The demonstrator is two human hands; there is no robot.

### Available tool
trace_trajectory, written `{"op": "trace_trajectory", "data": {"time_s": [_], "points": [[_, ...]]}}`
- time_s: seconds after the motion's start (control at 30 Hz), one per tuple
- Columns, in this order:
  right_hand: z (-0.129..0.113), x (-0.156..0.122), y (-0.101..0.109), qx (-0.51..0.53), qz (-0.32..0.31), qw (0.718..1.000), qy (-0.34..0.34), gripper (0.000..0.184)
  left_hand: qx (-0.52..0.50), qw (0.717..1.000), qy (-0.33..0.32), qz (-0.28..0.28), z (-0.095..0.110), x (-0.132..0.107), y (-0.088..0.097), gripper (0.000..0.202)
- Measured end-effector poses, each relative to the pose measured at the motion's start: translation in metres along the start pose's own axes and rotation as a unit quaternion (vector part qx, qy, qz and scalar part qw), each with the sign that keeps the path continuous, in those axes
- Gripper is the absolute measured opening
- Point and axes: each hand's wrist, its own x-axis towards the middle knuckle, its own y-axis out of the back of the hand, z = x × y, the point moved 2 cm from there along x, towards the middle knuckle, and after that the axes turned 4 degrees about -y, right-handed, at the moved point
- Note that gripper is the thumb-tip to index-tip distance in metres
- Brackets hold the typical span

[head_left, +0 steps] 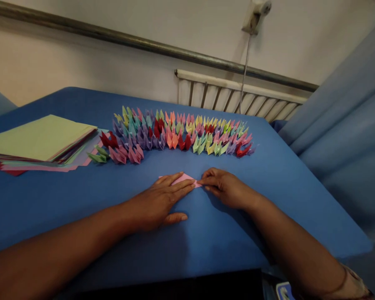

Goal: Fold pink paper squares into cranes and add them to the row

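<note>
A small pink folded paper (185,178) lies on the blue table in front of me, partly hidden under my fingers. My left hand (162,202) rests flat across it, fingers stretched out and thumb spread apart on the tabletop. At the paper's right-hand tip, my right hand (226,186) has its fingers closed in a pinch, index finger extended along the point. Beyond both hands stand several rows of folded paper cranes (171,139) in many colours.
A stack of coloured paper sheets (34,135), pale yellow-green on top, lies at the left of the blue table (287,208). Behind the table are a wall rail (128,39), a radiator (231,93) and a hanging cord (245,71). A blue curtain (346,116) hangs at the right.
</note>
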Motion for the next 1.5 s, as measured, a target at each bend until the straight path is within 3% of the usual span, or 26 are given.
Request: {"op": "trace_trajectory", "data": {"time_s": [0.33,0.57,0.67,0.9,1.07,1.2,1.5], "points": [[-0.018,-0.016,0.018,-0.101,-0.047,0.993,-0.039,0.032,0.011,0.998,-0.038,0.043,-0.008,0.001,-0.008,0.071],[-0.025,-0.016,0.008,-0.193,-0.048,0.978,-0.066,0.049,0.002,0.996,-0.054,0.071,-0.007,0.005,-0.005,0.065],[-0.031,-0.018,0.003,-0.243,-0.061,0.965,-0.082,0.047,0.002,0.996,-0.047,0.079,-0.008,0.008,-0.003,0.057],[-0.036,-0.019,0.01,-0.252,-0.071,0.961,-0.094,0.037,-0.01,0.989,-0.051,0.142,-0.014,0.022,0.0,0.031],[-0.033,-0.017,0.013,-0.217,-0.054,0.969,-0.102,0.037,-0.02,0.98,0.022,0.196,-0.022,0.032,-0.002,0.021],[-0.035,-0.018,0.009,-0.212,-0.047,0.972,-0.086,0.045,-0.05,0.978,0.064,0.19,-0.024,0.033,0.0,0.016],[-0.039,-0.019,0.005,-0.224,-0.07,0.968,-0.089,0.041,-0.083,0.974,0.114,0.175,-0.02,0.041,0.008,0.017]]}}
